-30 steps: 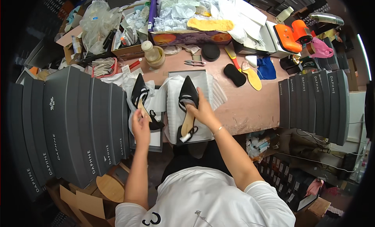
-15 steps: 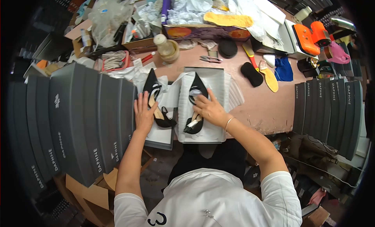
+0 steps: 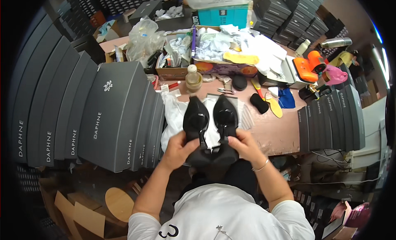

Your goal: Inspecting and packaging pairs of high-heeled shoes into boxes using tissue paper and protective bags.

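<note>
A pair of black pointed high-heeled shoes is held up side by side over the table edge, black soles showing and toes pointing away. My left hand point(image 3: 178, 151) is closed round the left high-heeled shoe point(image 3: 195, 116), thumb by its heel. Round the right high-heeled shoe point(image 3: 225, 114) my right hand point(image 3: 246, 148) is closed in the same way, with a bracelet at the wrist. Beneath the shoes lie white tissue paper point(image 3: 170, 112) and a shoebox, mostly hidden by them.
Tall stacks of dark grey shoeboxes stand at left point(image 3: 111, 112) and right point(image 3: 330, 120). Farther back are a glue bottle point(image 3: 193, 78), small scissors point(image 3: 226, 91), a black sponge point(image 3: 259, 103), yellow insoles point(image 3: 274, 107), a blue cloth point(image 3: 286, 98) and a carton of crumpled paper point(image 3: 222, 68).
Both shoes have been lifted from the box and paper, and turned so their soles show. My hands now grip one each. The view has tilted up, showing more of the background.
</note>
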